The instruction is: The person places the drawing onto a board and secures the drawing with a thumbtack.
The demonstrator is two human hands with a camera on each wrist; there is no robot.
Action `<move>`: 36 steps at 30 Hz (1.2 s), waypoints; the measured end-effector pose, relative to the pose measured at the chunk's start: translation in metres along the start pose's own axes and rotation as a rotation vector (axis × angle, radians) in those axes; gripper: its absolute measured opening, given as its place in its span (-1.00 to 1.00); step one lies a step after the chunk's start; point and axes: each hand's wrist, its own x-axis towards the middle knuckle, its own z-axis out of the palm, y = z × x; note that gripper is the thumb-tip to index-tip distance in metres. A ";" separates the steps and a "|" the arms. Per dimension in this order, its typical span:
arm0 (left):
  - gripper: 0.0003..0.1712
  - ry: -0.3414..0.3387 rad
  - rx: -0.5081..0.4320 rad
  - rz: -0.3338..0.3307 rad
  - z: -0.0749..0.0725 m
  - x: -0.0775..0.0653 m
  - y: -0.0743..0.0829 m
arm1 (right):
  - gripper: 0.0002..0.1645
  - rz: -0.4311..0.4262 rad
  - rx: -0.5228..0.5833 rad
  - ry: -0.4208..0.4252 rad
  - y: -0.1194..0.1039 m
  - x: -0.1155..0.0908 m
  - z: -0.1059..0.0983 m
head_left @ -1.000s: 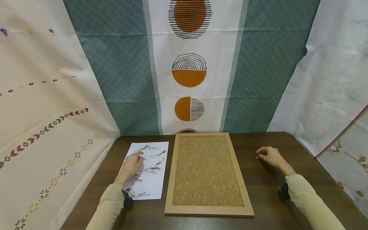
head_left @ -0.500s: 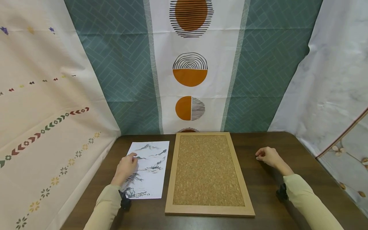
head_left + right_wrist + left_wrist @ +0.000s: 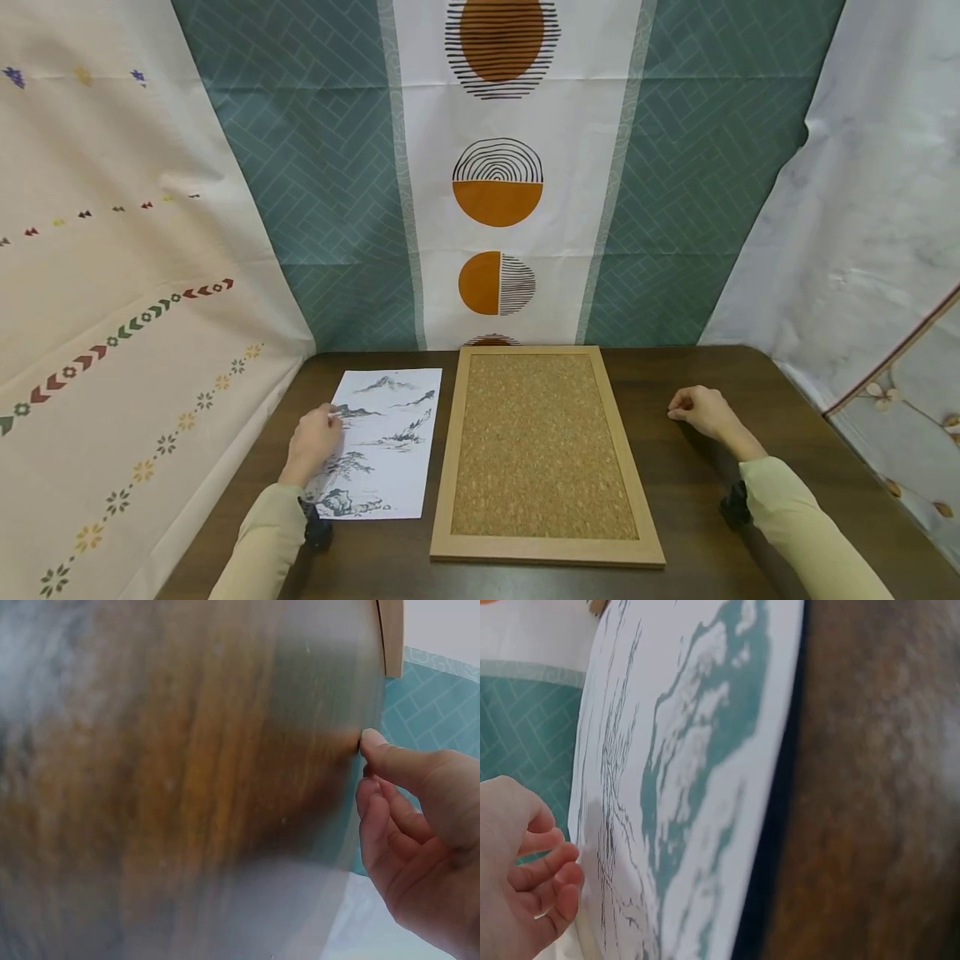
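Note:
On the left of the table lies a white paper sheet (image 3: 393,433) printed with an ink mountain landscape. My left hand (image 3: 311,440) is over its left edge, fingers loosely bent; in the left wrist view the fingertips (image 3: 568,881) come right up to the paper's edge, with nothing seen between them. Right of the board, my right hand (image 3: 701,410) is low at the tabletop, thumb and fingers brought together. At the thumb tip in the right wrist view, a tiny dark object (image 3: 360,745) shows, mostly hidden by the fingers; its kind I cannot tell.
A cork board (image 3: 540,450) in a pale wooden frame lies in the middle of the dark wooden table (image 3: 675,517). Patterned cloths (image 3: 337,208) hang behind the table and along both sides.
My left hand has drawn back leftward from over the picture to the sheet's left edge. At my right fingertips, a small shiny speck seen earlier is now covered; that hand has barely moved.

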 end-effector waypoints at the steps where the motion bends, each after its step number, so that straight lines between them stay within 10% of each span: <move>1: -0.57 0.000 0.006 -0.005 0.000 0.000 -0.001 | -0.92 -0.002 0.004 0.000 0.000 0.000 0.000; 14: -0.32 -0.043 0.009 -0.153 -0.003 -0.002 -0.006 | -0.88 0.054 0.079 0.070 -0.004 0.007 0.004; 36: -0.64 -0.033 -0.110 -0.233 -0.011 -0.002 0.002 | -0.78 0.124 0.441 -0.015 -0.006 0.006 0.006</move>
